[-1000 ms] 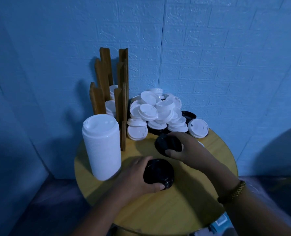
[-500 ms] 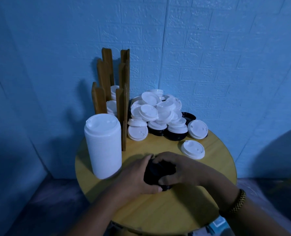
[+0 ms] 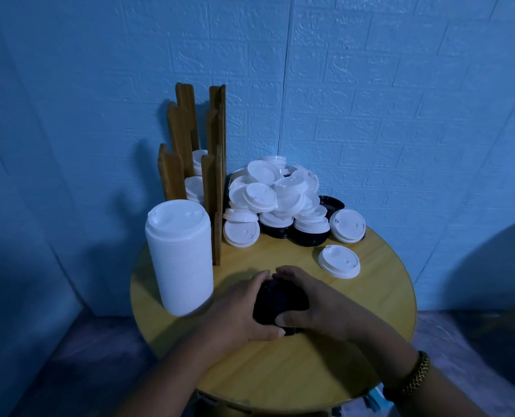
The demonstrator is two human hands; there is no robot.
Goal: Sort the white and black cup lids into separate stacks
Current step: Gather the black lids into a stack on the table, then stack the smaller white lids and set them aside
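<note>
Black plastic cup lids [image 3: 280, 305], in a short stack, sit on the round yellow wooden tabletop [image 3: 280, 374], near its middle on the person's side, and are enclosed from both flanks. The left hand [image 3: 238, 308] wraps the stack's left side, fingers curled over the far edge and thumb along the near edge. The right hand [image 3: 316, 308] mirrors it on the right, its thumb pressed on the near rim. The two sets of fingertips almost meet behind the stack, so each grip is curled round the lids, and only the dark top shows between the hands. In the dim light I cannot tell how many lids the stack holds.

Just left of the left hand stands a tall column of white plastic lids [image 3: 179, 260], upright on the tabletop. Behind it rises a brown slatted wooden rack [image 3: 214, 176] with more white lids in its slots. Right of the rack lies a loose heap of white lids [image 3: 274, 194], with several unsorted black lids [image 3: 308, 237] under its front edge. A single white lid [image 3: 339, 261] lies flat, apart from the heap, just beyond the right hand. A woven bracelet [image 3: 415, 377] circles the right wrist.
</note>
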